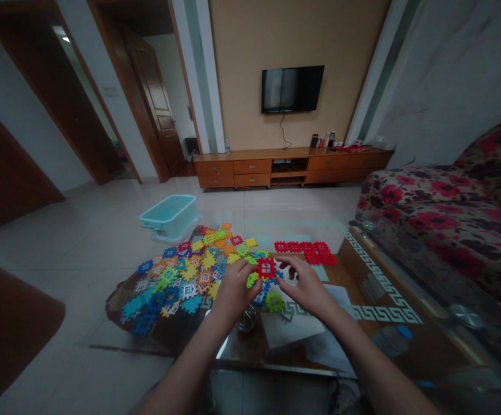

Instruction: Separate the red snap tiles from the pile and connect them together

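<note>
Pinching a red lattice block (266, 267), the left hand (233, 291) is closing narrow on its lower edge, with the fingers bunched. The right hand (306, 285) is curving in from the other side, its fingers bent and narrow near the same block. The light is poor here, so I cannot tell whether the right hand is touching the block or holding anything.

A green lattice block (274, 301) is lying just below the right hand, and a glass jar (247, 319) is standing under the left wrist. A strip of joined red blocks (304, 252) is lying beyond the hands. To the left, a heap of multicoloured blocks (181, 276) is spreading over a dark cloth (123, 305) at the end of the glass-topped counter (276, 367). A water bottle (392, 340) is lying near the counter's far right side.

Farther out, a turquoise plastic tub (168, 216) is sitting on the tiled floor (103, 230). A floral sofa (427, 196) is running along the right, and a wooden sideboard (293, 167) is standing beneath a wall-mounted television (292, 89).
</note>
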Demonstrator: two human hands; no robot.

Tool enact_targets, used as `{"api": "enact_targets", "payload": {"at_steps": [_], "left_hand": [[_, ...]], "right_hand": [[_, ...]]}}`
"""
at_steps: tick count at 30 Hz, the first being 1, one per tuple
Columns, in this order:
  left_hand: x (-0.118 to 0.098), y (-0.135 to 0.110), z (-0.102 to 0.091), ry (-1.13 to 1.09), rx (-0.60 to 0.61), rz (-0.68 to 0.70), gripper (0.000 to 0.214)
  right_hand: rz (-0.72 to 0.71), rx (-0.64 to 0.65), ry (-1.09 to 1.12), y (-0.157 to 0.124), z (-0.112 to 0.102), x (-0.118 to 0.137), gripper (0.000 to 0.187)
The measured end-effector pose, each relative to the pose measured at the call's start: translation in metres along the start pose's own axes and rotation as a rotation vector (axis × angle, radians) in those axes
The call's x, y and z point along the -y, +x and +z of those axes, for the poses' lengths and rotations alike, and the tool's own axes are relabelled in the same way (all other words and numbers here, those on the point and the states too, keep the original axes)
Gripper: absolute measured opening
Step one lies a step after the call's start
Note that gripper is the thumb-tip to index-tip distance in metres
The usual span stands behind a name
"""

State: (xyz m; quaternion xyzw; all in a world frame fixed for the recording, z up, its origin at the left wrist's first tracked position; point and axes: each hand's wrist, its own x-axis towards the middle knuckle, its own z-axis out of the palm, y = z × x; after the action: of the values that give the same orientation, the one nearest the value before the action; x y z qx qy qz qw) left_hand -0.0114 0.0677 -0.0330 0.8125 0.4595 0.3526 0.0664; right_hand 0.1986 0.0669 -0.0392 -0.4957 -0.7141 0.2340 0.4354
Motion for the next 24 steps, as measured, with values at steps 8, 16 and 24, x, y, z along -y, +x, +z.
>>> {"api": "enact_targets", "payload": {"at_steps": [8, 16, 24], "left_hand": [[0.0014, 0.0000, 0.0024, 0.038, 0.008, 0.014, 0.011], [0.0012, 0.0003, 0.0024, 0.046, 0.017, 0.005, 0.011], [0.0019, -0.0003, 0.0024, 0.046, 0.035, -0.002, 0.012]], "right_hand": [[-0.082, 0.027, -0.107, -0.0013, 0.0022, -0.0021, 0.037], [-0.099, 0.013, -0.146, -0.0019, 0.0023, -0.0028, 0.034], [-0.090, 0.008, -0.183, -0.0022, 0.0032, -0.0055, 0.032]]}}
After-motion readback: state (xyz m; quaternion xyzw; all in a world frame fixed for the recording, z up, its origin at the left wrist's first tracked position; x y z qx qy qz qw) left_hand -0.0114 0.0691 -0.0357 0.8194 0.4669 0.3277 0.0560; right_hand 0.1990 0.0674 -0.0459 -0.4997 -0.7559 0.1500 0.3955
